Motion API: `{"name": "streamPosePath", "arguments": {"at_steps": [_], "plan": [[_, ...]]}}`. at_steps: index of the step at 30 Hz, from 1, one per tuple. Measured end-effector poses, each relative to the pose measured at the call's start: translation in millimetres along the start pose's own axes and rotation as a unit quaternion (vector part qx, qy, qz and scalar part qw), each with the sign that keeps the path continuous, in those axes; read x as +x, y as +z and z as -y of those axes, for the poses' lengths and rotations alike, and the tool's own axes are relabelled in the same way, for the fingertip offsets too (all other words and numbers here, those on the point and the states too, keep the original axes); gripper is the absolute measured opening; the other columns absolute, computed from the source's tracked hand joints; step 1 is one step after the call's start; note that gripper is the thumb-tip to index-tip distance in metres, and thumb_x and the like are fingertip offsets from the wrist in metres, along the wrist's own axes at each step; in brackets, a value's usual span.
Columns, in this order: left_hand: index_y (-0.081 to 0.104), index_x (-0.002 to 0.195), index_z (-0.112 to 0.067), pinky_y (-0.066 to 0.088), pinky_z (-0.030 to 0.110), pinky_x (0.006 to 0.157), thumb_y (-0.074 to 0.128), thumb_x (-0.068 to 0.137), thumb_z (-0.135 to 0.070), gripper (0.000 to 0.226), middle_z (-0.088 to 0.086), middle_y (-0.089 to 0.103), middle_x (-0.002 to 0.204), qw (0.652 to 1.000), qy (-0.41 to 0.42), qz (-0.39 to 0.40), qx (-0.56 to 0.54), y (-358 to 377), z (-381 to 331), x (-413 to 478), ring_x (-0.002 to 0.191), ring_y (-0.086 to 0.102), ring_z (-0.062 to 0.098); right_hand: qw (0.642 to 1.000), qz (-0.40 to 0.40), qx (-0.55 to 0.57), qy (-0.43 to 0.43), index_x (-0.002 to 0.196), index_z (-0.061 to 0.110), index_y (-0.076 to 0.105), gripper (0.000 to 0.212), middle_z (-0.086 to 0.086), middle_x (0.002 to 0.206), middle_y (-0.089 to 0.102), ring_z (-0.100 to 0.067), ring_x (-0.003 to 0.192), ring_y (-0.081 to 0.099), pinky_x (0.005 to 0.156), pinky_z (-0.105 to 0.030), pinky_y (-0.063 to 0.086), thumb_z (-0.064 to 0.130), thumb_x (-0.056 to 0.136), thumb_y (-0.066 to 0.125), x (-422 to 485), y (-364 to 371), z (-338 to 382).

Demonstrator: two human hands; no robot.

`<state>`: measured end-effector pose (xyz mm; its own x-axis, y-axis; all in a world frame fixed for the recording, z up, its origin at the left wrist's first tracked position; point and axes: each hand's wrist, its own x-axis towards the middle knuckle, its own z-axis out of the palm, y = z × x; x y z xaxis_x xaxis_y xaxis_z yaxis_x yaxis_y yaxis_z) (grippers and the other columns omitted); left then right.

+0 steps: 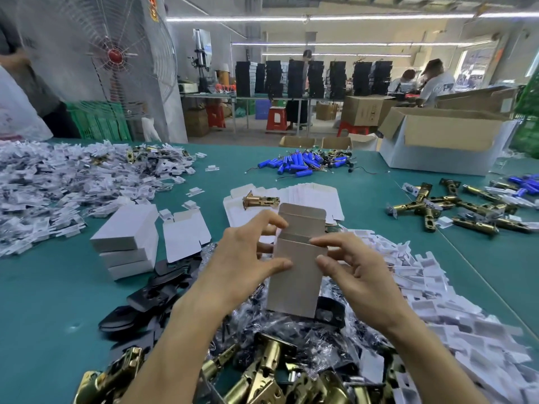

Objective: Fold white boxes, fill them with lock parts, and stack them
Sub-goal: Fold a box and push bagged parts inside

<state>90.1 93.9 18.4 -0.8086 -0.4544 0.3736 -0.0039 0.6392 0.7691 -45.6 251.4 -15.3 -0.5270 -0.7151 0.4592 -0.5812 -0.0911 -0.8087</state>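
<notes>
A long teal-covered worktable (43, 287) fills the strip-lit workshop, with a large wire-caged fan (96, 53) at its far left. On the table lie heaps of white card inserts (43, 185), an open brown carton (443, 132), stacked closed white boxes (128, 243) and brass latch bolts (455, 208). Over the near pile, the left hand (242, 258) and right hand (358, 275) pinch an upright, open-flapped white cardboard box (297, 275).

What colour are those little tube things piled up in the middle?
Blue tubes, seen in the head view.
</notes>
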Motion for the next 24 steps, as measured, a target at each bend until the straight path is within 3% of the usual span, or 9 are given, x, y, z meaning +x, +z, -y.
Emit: {"name": "streamPosePath", "arguments": {"at_steps": [4, 11, 15, 18, 21, 24], "plan": [[0.065, 0.103, -0.038, 0.058, 0.02, 0.075, 0.087, 0.077, -0.015, 0.041, -0.025, 0.066, 0.101, 1.0, -0.008, 0.009, -0.007, -0.8, -0.1, -0.6, 0.087, 0.068, -0.006, 0.999, 0.037, -0.005, 0.015, 0.103, 0.038, 0.067, 0.029, 0.018, 0.105, 0.061, -0.009, 0.102, 0.062, 0.083, -0.028, 0.056, 0.01, 0.094, 0.064, 0.2, -7.1, 0.0], [0.069, 0.081, -0.032, 0.056, 0.018, 0.07, 0.087, 0.076, -0.025, 0.02, -0.02, 0.069, 0.088, 0.998, -0.048, 0.037, 0.006, -2.2, 2.9, 1.6, 0.083, 0.067, -0.002, 0.996, 0.074, -0.049, 0.024, 0.102, 0.04, 0.064, 0.021, 0.024, 0.107, 0.062, -0.002, 0.102, 0.061, 0.083, -0.026, 0.056, 0.02, 0.095, 0.063, 2.2, -9.1, 2.9], [0.074, 0.082, -0.029, 0.06, 0.023, 0.066, 0.087, 0.075, -0.019, 0.018, -0.023, 0.072, 0.077, 0.997, -0.064, 0.048, -0.022, -3.7, 1.4, 1.7, 0.074, 0.071, 0.001, 0.996, 0.065, -0.051, 0.013, 0.105, 0.04, 0.066, 0.016, 0.022, 0.108, 0.062, -0.001, 0.104, 0.061, 0.083, -0.021, 0.051, 0.042, 0.091, 0.057, 2.7, -7.6, 4.8], [0.076, 0.082, -0.031, 0.058, 0.023, 0.064, 0.089, 0.073, -0.018, 0.02, -0.013, 0.074, 0.072, 0.996, -0.064, 0.047, -0.026, -5.1, 1.7, 2.6, 0.074, 0.071, 0.001, 0.998, -0.001, 0.069, 0.012, 0.109, 0.041, 0.064, 0.023, 0.012, 0.109, 0.067, -0.006, 0.1, 0.064, 0.08, -0.026, 0.053, 0.043, 0.088, 0.055, 2.7, -1.8, 9.0], [0.076, 0.084, -0.033, 0.056, 0.021, 0.064, 0.089, 0.073, -0.017, 0.023, -0.015, 0.075, 0.076, 0.996, -0.061, 0.061, -0.035, -7.3, 2.2, 1.5, 0.077, 0.072, 0.001, 0.984, -0.049, 0.174, -0.001, 0.116, 0.042, 0.053, 0.027, 0.002, 0.105, 0.069, -0.013, 0.095, 0.069, 0.078, -0.032, 0.058, 0.04, 0.089, 0.054, 3.8, 2.9, 14.1], [0.073, 0.082, -0.032, 0.053, 0.02, 0.064, 0.09, 0.071, -0.013, 0.028, -0.014, 0.075, 0.088, 0.995, -0.057, 0.06, -0.048, -8.5, 1.4, 1.5, 0.08, 0.074, 0.004, 0.979, -0.052, 0.197, 0.019, 0.122, 0.044, 0.055, 0.032, 0.006, 0.096, 0.072, -0.012, 0.094, 0.071, 0.078, -0.032, 0.058, 0.043, 0.09, 0.051, 4.0, 5.5, 18.1]]}}
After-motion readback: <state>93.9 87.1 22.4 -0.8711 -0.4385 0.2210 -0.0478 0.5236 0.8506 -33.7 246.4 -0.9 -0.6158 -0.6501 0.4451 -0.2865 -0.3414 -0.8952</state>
